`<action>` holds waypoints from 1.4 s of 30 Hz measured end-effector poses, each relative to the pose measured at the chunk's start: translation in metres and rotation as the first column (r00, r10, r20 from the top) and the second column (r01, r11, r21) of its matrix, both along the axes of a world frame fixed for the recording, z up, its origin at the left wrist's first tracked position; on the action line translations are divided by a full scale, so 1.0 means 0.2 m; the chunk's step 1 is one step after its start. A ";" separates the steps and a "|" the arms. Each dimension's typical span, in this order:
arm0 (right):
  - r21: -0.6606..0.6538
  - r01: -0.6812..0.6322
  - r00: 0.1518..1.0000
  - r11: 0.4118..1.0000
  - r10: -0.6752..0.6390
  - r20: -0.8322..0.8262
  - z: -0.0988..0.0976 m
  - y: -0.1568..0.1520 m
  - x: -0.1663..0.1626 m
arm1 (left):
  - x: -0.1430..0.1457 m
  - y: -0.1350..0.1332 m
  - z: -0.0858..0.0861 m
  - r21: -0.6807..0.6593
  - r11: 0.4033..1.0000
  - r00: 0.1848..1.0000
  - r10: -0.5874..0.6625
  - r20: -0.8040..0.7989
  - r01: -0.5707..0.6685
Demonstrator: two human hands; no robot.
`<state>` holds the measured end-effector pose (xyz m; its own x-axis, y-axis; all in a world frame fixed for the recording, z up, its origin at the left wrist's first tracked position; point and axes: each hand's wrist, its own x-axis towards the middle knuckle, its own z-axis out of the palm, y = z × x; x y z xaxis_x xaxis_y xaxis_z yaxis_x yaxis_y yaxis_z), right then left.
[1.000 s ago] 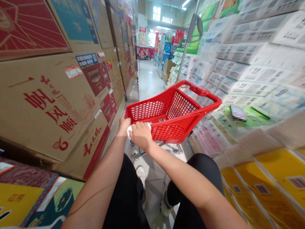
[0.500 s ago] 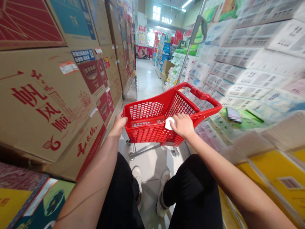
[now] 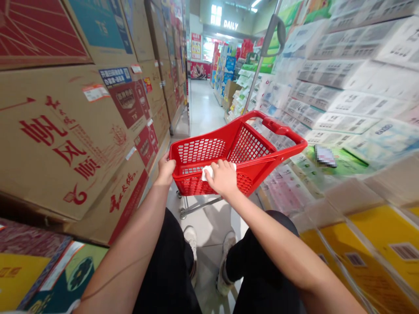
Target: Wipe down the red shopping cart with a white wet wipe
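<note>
White cloth (image 3: pixel 206 173) under half-curled right fingers (image 3: pixel 221 165) on red cart (image 3: pixel 257 169)

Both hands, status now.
Left hand: closed on the end of the red cart.
Right hand: holding a white cloth or tissue against the cart's rim.

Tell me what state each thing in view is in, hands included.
Red plastic mesh-sided shopping cart: upright, side-on
White cloth or tissue: held against the cart's near side, partly hidden
Bare left hand: closed on the cart's corner
Bare right hand: closed over the white cloth or tissue
Brown printed cardboard boxes: stacked
White plastic-wrapped packs: stacked
White ceiling light: on
</note>
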<state>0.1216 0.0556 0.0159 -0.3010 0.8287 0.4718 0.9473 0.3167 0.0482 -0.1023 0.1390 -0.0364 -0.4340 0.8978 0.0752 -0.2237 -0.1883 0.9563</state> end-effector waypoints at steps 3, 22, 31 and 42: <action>-0.015 -0.089 0.995 0.996 0.088 -0.048 -0.04 -0.04 -0.23 | -0.01 -0.01 0.00 0.030 1.000 1.000 -0.008 0.005 0.008; 0.123 0.107 0.968 0.987 -0.131 0.212 0.20 0.15 0.71 | -0.09 -0.03 -0.03 0.054 0.998 0.995 -0.025 -0.098 0.030; 0.066 0.018 0.999 0.998 -0.021 0.042 0.01 0.05 0.16 | -0.06 0.00 -0.05 0.034 0.996 0.993 0.080 -0.092 -0.077; -0.089 -0.209 0.977 0.974 0.212 0.027 -0.01 -0.04 -0.19 | -0.12 -0.05 -0.05 0.057 0.997 0.992 0.054 -0.117 -0.048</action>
<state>0.0846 0.0475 0.0130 -0.4883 0.7818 0.3878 0.8573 0.5129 0.0455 -0.1268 0.1292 -0.0473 -0.4645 0.8678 0.1765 -0.0985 -0.2487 0.9636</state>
